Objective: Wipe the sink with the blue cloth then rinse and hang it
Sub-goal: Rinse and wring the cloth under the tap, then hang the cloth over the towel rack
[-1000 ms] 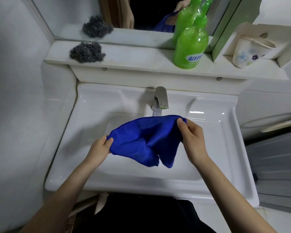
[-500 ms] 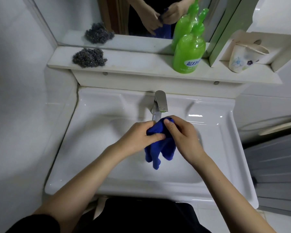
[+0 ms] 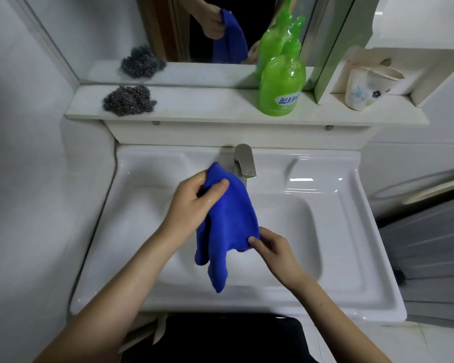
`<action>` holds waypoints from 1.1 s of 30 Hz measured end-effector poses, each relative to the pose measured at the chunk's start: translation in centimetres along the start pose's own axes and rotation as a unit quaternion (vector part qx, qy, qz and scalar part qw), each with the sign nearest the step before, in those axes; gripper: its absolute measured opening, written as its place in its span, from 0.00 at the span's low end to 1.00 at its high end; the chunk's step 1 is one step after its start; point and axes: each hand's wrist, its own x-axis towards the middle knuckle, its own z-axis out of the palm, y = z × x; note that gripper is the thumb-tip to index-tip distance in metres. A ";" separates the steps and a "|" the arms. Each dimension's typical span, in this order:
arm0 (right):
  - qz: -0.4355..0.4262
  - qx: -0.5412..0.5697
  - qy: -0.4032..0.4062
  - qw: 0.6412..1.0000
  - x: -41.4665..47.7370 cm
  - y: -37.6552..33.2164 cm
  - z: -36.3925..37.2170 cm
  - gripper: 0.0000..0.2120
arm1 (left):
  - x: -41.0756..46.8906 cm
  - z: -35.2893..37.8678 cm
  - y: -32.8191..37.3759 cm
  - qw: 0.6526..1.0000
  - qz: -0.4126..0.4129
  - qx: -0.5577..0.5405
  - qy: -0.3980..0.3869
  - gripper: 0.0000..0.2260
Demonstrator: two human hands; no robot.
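The blue cloth (image 3: 228,221) hangs over the white sink (image 3: 333,258), just left of the metal faucet (image 3: 245,161). My left hand (image 3: 194,203) grips its upper end, thumb pressed on the fabric. Lower down, my right hand (image 3: 273,251) pinches the cloth's right edge. The loose lower corners dangle above the basin. No water stream is visible from the faucet.
A shelf (image 3: 220,111) above the sink holds a steel-wool scrubber (image 3: 129,100), a green soap bottle (image 3: 282,87) and a flowered cup (image 3: 364,90). A mirror (image 3: 168,30) stands behind it. White walls close in on the left; a grey panel (image 3: 430,244) is on the right.
The cloth was spread between both hands, then bunched under the faucet. Now my left hand has lifted its top end and my right hand has moved down to its edge.
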 end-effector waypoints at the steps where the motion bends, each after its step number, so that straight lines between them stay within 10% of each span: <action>1: -0.002 -0.001 0.012 1.000 -0.2 -0.6 -0.5 0.10 | 0.2 -0.8 0.1 1.000 0.001 -0.002 0.024 0.08; 8: -0.010 0.068 0.066 0.995 -1.1 -5.1 -2.4 0.17 | -0.6 -4.4 -4.1 0.983 -0.147 -0.032 0.104 0.10; 16: 0.040 0.123 0.046 0.991 -2.4 -4.8 1.4 0.15 | -4.8 -4.4 -12.7 0.949 -0.316 0.018 0.007 0.12; 33: -0.037 0.148 0.396 0.905 -17.7 -10.1 0.7 0.12 | -7.5 -5.7 -4.6 0.982 0.039 0.140 -0.120 0.06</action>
